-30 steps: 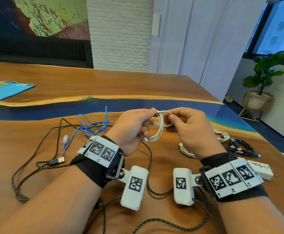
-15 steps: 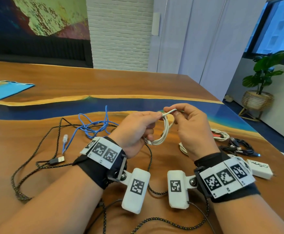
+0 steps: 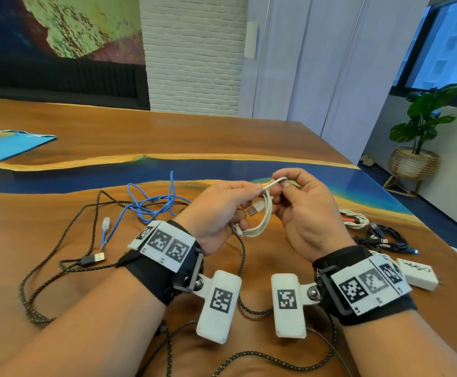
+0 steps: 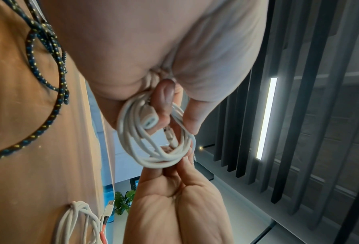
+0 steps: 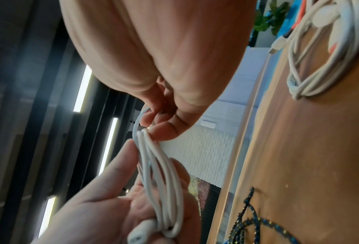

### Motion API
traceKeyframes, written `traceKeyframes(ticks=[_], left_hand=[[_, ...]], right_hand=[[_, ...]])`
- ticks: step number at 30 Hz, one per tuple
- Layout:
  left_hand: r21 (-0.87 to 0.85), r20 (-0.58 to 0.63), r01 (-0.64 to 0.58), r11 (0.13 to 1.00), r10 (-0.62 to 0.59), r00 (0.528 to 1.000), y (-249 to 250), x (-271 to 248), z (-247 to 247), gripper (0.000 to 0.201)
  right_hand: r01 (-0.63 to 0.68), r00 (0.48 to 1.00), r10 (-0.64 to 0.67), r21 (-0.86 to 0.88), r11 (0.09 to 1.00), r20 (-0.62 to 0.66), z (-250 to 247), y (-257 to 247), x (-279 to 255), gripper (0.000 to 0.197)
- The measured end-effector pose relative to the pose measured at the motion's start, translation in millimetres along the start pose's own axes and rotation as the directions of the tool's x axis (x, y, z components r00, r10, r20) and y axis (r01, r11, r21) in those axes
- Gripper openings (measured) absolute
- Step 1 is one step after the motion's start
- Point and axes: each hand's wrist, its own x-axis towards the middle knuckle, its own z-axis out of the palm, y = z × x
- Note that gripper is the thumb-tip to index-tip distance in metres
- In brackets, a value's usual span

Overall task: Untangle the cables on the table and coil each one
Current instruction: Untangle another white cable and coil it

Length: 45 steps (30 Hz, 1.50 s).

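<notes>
Above the near middle of the desk (image 3: 222,137), held clear of the wood between both my hands: one white USB cable (image 3: 262,221), wound into a small coil of several loops.

Left hand (image 3: 219,210): fingers curled round the lower side of the coil, one fingertip (image 4: 164,97) hooked through the loops beside a white connector end. The metal USB plug (image 3: 252,210) pokes out in the middle of the coil.

Right hand (image 3: 300,208): thumb and forefinger pressed together, pinching a short free stretch of the same white cable at the top of the coil; the remaining fingers are folded in.

On the desk, left of my hands: a blue network cable (image 3: 151,202), loose and looped, its clear plug (image 3: 105,223) lying apart toward me. Crossing it and running under both wrists: a black braided cable (image 3: 67,262) with yellow flecks, uncoiled, its black USB plug (image 3: 94,258) resting near the blue cable's end.

On the desk, right of my hands: a coiled white cable bundle (image 3: 355,219) with red-orange parts showing in it; just beyond, a coiled black cable bundle (image 3: 385,238); nearer me, a white charger block (image 3: 417,273) with writing on top.

Far left edge of the desk: a flat blue packet (image 3: 9,148).

Floor, right background: a potted plant (image 3: 420,137) in a woven basket.
</notes>
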Motion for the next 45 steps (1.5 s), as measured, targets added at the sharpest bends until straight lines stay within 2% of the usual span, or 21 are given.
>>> traceKeyframes(ticks=[3, 8, 11, 14, 16, 18, 21, 23, 27, 29, 31, 33, 35, 37, 41, 45], left_hand=[[-0.039, -0.009, -0.023, 0.999, 0.023, 1.0, 1, 0, 0, 0.031], [-0.09, -0.055, -0.112, 0.99, 0.107, 0.993, -1, 2, 2, 0.044], [-0.096, -0.08, -0.15, 0.984, 0.143, 0.986, 1, 2, 1, 0.032], [-0.109, -0.146, -0.151, 0.982, 0.134, 0.98, 2, 3, 0, 0.023], [-0.105, -0.176, -0.158, 0.982, 0.138, 0.975, 0, 6, -1, 0.021], [-0.109, -0.205, -0.169, 0.98, 0.144, 0.968, -1, 7, -2, 0.021], [-0.114, -0.235, -0.19, 0.975, 0.16, 0.959, -2, 9, -5, 0.022], [-0.085, -0.245, -0.209, 0.974, 0.183, 0.952, -5, 11, -4, 0.023], [0.005, -0.278, -0.245, 0.969, 0.237, 0.931, -9, 12, 1, 0.02], [0.067, -0.331, -0.279, 0.958, 0.285, 0.899, -8, 13, -1, 0.02], [0.101, -0.38, -0.309, 0.946, 0.324, 0.866, -5, 15, -7, 0.022], [0.12, -0.407, -0.345, 0.931, 0.363, 0.838, -1, 15, -10, 0.024], [0.153, -0.43, -0.37, 0.916, 0.399, 0.81, 1, 14, -10, 0.023], [0.193, -0.445, -0.375, 0.907, 0.422, 0.79, 0, 15, -9, 0.022], [0.222, -0.426, -0.368, 0.903, 0.429, 0.796, -2, 14, -10, 0.02], [0.238, -0.408, -0.377, 0.895, 0.444, 0.798, -3, 15, -9, 0.018]], right_hand=[[-0.086, 0.995, 0.08, 0.097, 0.992, 0.057, 0, 1, 0, 0.023], [-0.182, 0.971, 0.173, 0.044, 0.982, 0.164, 4, 12, 0, 0.02], [-0.126, 0.985, 0.123, 0.017, 0.992, 0.123, 6, 11, -1, 0.018], [0.049, 0.999, -0.05, -0.136, 0.989, -0.004, 2, 7, -2, 0.023], [0.154, 0.988, -0.149, -0.23, 0.961, 0.038, 2, 2, -3, 0.023], [0.197, 0.973, -0.157, -0.253, 0.947, 0.17, 4, -3, -7, 0.018], [0.238, 0.948, -0.115, -0.422, 0.875, 0.295, 5, -5, -11, 0.038], [0.234, 0.958, -0.116, -0.482, 0.844, 0.261, 7, -4, -11, 0.042], [0.271, 0.963, -0.224, -0.518, 0.811, 0.152, 9, -1, -9, 0.017], [0.26, 0.964, -0.256, -0.421, 0.869, 0.066, 7, -3, -7, 0.011], [0.236, 0.971, -0.236, -0.192, 0.953, 0.027, 4, -11, -7, 0.009], [0.179, 0.98, -0.18, 0.016, 0.984, 0.088, 3, -19, -8, 0.013], [0.133, 0.979, -0.14, 0.059, 0.989, 0.146, 3, -22, -10, 0.011], [0.118, 0.981, -0.109, -0.048, 0.992, 0.16, 0, -22, -9, 0.002], [0.082, 0.984, -0.036, -0.269, 0.96, 0.172, -9, -21, -7, 0.031], [0.106, 0.973, -0.002, -0.438, 0.893, 0.232, -9, -21, -10, 0.017]])
